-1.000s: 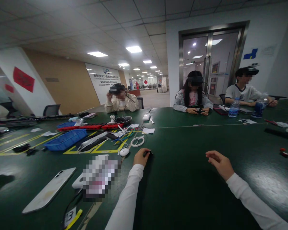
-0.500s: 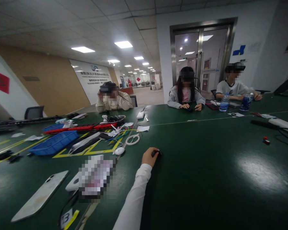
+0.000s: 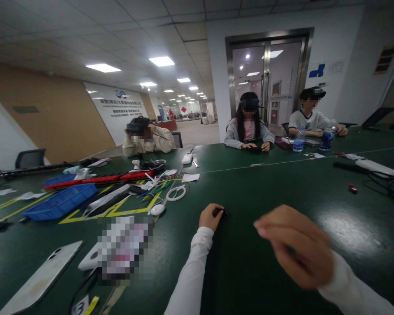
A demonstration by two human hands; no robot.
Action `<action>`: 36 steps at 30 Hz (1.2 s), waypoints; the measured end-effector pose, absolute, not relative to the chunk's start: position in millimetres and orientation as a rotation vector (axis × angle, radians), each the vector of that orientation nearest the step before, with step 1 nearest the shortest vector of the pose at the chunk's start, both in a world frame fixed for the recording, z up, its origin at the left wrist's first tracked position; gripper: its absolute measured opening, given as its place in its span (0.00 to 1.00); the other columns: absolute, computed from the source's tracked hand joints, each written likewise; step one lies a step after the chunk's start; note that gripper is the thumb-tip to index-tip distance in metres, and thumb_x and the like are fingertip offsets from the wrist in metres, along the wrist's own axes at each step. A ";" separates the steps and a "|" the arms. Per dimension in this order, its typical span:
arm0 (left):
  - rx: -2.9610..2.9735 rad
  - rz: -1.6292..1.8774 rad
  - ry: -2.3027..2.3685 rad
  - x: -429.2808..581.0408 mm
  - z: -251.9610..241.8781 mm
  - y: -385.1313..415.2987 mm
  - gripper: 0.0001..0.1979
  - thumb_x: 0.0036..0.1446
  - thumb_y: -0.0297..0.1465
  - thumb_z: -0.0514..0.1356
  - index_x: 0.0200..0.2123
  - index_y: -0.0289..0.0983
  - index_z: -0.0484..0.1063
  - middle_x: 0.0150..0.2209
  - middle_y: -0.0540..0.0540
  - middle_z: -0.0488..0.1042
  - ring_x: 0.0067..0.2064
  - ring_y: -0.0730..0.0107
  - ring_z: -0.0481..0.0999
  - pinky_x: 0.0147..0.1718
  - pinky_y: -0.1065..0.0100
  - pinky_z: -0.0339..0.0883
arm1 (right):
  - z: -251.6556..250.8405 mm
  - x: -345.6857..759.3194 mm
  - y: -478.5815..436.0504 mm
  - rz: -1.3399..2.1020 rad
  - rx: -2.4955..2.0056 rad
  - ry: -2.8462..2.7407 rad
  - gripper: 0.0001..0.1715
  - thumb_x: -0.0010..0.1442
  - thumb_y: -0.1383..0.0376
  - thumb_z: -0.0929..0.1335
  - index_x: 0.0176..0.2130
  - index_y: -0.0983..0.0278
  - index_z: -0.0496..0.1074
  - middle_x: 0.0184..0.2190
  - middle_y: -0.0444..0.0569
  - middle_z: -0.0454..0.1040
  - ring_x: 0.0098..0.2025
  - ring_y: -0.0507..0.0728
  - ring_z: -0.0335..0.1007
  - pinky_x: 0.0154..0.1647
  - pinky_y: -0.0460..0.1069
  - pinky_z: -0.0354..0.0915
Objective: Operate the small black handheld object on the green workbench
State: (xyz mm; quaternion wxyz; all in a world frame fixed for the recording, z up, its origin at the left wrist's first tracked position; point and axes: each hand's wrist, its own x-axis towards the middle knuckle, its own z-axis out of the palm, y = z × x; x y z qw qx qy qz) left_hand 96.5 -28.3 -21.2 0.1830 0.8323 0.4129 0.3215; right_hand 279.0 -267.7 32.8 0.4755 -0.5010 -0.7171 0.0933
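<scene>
My left hand [image 3: 210, 217] rests on the green table [image 3: 269, 192], fingers curled around a small black object [image 3: 220, 212] at its fingertips. My right hand [image 3: 297, 245] is raised close to the camera, large and smeared by motion; its fingers seem held together but I cannot make them out. Both arms wear white sleeves. A white round puck [image 3: 157, 209] and a coiled white cable [image 3: 175, 193] lie to the left of my left hand.
A white phone [image 3: 41, 280] lies face down at the near left beside a pixelated patch. A blue tray [image 3: 61, 201], red strips, and loose wires sit at the left. Three people sit across the table. A small red part [image 3: 352, 188] and cables lie at the right.
My right hand left the view half a second ago and has come back, now raised close to the camera. The view has turned slightly right. My left hand keeps its grip.
</scene>
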 end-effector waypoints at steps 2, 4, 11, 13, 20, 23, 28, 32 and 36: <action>2.371 0.873 1.103 109.6 -21.8 -34.5 0.07 0.48 0.29 0.57 0.33 0.39 0.71 0.36 0.49 0.73 0.40 0.69 0.71 0.43 0.65 0.64 | 41.2 285.4 -216.0 0.263 -1.337 -1.747 0.22 0.54 0.61 0.63 0.49 0.53 0.66 0.48 0.46 0.69 0.51 0.63 0.63 0.51 0.61 0.60; 2.391 0.862 1.024 123.3 -22.7 -40.8 0.07 0.48 0.29 0.58 0.33 0.40 0.71 0.36 0.49 0.73 0.40 0.69 0.71 0.43 0.65 0.64 | 31.4 293.7 -170.8 0.335 -1.437 -1.734 0.23 0.53 0.63 0.64 0.50 0.58 0.65 0.50 0.50 0.67 0.49 0.61 0.64 0.54 0.60 0.57; 2.374 0.873 0.816 146.2 -20.1 -52.0 0.07 0.46 0.27 0.58 0.32 0.41 0.72 0.35 0.49 0.74 0.39 0.69 0.72 0.42 0.65 0.65 | -24.0 317.3 -123.6 0.657 -1.576 -1.817 0.50 0.40 0.59 0.73 0.58 0.58 0.52 0.54 0.50 0.64 0.55 0.62 0.58 0.56 0.59 0.50; 2.341 0.867 0.840 146.1 -18.6 -51.8 0.08 0.45 0.27 0.58 0.32 0.41 0.71 0.34 0.49 0.74 0.38 0.69 0.72 0.40 0.66 0.65 | -22.2 317.9 -123.7 0.681 -1.574 -1.846 0.50 0.40 0.57 0.73 0.58 0.57 0.52 0.54 0.49 0.65 0.57 0.62 0.56 0.56 0.59 0.48; 2.252 0.900 0.886 147.2 -20.0 -50.7 0.10 0.43 0.27 0.59 0.33 0.41 0.69 0.33 0.51 0.74 0.38 0.71 0.73 0.37 0.68 0.66 | -18.9 317.2 -117.9 0.658 -1.667 -1.807 0.45 0.39 0.56 0.74 0.55 0.54 0.58 0.49 0.48 0.67 0.51 0.61 0.61 0.53 0.56 0.53; 2.247 0.877 0.930 148.9 -21.2 -52.1 0.11 0.44 0.27 0.59 0.34 0.41 0.69 0.34 0.51 0.74 0.38 0.71 0.73 0.38 0.68 0.66 | -19.7 318.1 -118.2 0.699 -1.742 -1.790 0.42 0.40 0.53 0.73 0.54 0.51 0.59 0.48 0.47 0.66 0.51 0.63 0.60 0.49 0.56 0.56; 2.273 0.875 0.974 154.6 -20.9 -58.9 0.12 0.44 0.27 0.59 0.35 0.41 0.69 0.34 0.51 0.75 0.38 0.71 0.73 0.37 0.69 0.66 | -20.5 318.7 -118.8 0.675 -1.694 -1.796 0.37 0.43 0.54 0.71 0.52 0.54 0.62 0.44 0.46 0.69 0.47 0.60 0.63 0.49 0.55 0.55; 2.208 0.921 0.971 157.1 -19.9 -60.9 0.12 0.43 0.28 0.59 0.36 0.40 0.69 0.34 0.50 0.75 0.38 0.71 0.73 0.38 0.68 0.66 | -22.5 318.3 -118.4 0.625 -1.626 -1.816 0.36 0.43 0.56 0.72 0.51 0.56 0.63 0.45 0.45 0.69 0.44 0.58 0.65 0.49 0.54 0.55; 1.785 1.163 0.981 153.5 -22.3 -48.4 0.13 0.43 0.33 0.60 0.36 0.38 0.68 0.36 0.46 0.75 0.40 0.69 0.74 0.36 0.68 0.66 | -20.8 317.6 -119.9 0.626 -1.636 -1.815 0.36 0.42 0.57 0.73 0.51 0.56 0.64 0.46 0.46 0.69 0.43 0.57 0.66 0.49 0.54 0.55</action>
